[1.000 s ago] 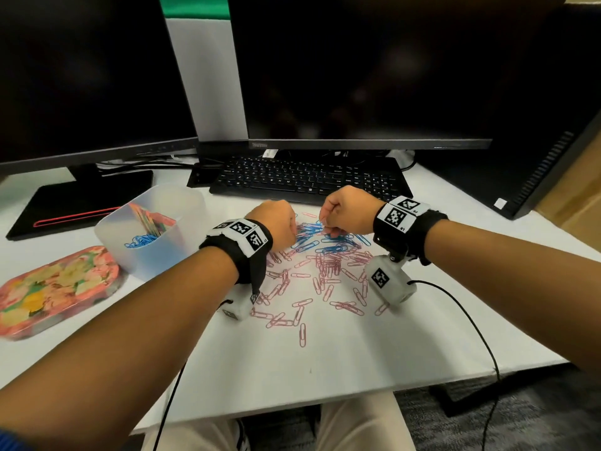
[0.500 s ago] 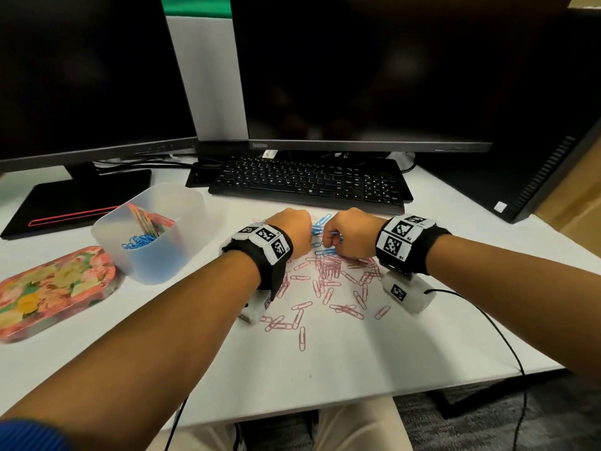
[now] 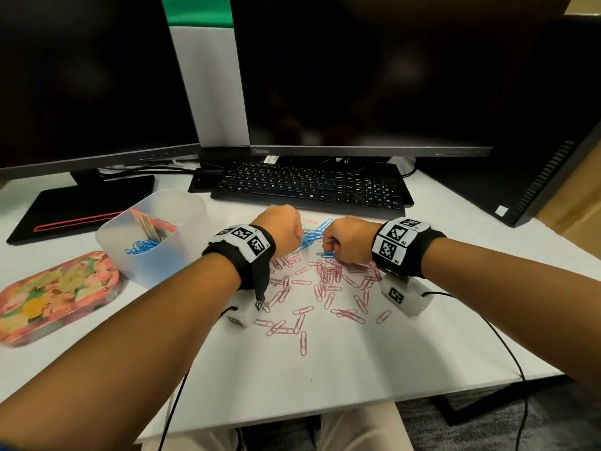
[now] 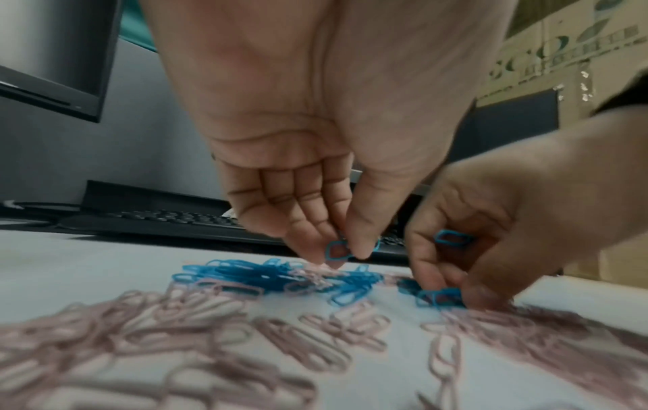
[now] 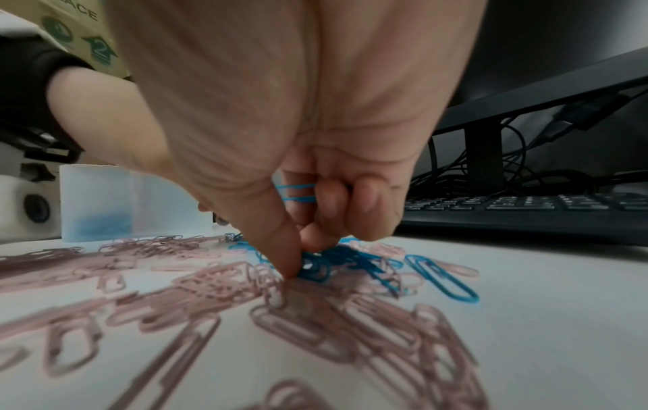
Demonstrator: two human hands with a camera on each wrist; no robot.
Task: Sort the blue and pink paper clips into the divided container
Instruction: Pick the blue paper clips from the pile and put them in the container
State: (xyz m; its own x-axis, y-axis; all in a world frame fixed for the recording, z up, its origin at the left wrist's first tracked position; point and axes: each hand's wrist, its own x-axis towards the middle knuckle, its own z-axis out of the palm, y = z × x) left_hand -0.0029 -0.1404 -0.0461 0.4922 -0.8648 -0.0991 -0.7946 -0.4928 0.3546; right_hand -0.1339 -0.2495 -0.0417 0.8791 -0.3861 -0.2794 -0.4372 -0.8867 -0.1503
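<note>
Hands [image 3: 312, 234] shifted onto blue clips [image 3: 309, 240], pinching.

Head view: looking forward and down from above both forearms. Left wrist view: low and very close behind the left hand [image 4: 315, 133], facing along its fingers, the right hand [image 4: 498, 235] beside its pinch. Right wrist view: equally low, close behind that hand. Shared by all: the blue paper clips [image 3: 309, 240] under both grips.

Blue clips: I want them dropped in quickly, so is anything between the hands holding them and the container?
Nothing visible. From the left hand and right hand with their blue clips, only bare desk lies before the open-topped container.
</note>
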